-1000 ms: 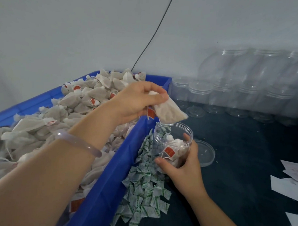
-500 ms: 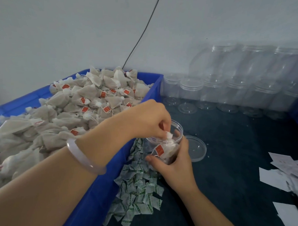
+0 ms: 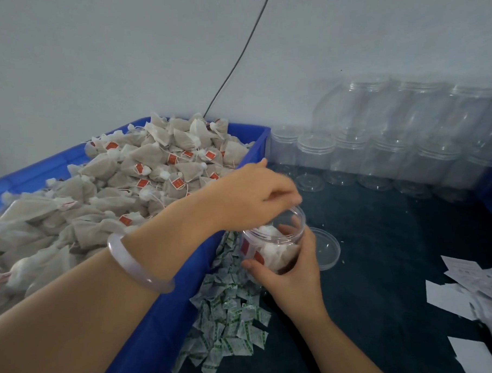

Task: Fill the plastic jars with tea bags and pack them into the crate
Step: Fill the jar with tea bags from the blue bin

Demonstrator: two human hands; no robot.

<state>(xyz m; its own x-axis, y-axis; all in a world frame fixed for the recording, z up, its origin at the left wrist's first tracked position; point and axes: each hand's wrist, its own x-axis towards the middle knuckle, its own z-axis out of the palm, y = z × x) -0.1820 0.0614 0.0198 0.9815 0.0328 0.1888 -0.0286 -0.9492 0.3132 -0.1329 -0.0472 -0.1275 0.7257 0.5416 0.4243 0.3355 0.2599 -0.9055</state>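
Clear glossy plastic jar [image 3: 275,243], matt papery tea bags [image 3: 142,174], smooth blue plastic crate [image 3: 161,331].

Motion-blurred: fingertips [image 3: 292,198] of left hand [image 3: 251,197] over jar [image 3: 266,249]; grip unreadable. Jar base hidden behind right hand [image 3: 293,274]. Crate [image 3: 161,339] cut off at left and bottom edges; papers [image 3: 452,298] at right edge. Tag [image 3: 177,183] print too small. Empty jars [image 3: 378,155] at tabletop's far edge hazy, count unclear.

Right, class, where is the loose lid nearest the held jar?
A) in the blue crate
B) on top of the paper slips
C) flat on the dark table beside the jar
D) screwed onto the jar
C: the lid lies flat on the dark table, right beside the open-mouthed jar that the right hand holds.
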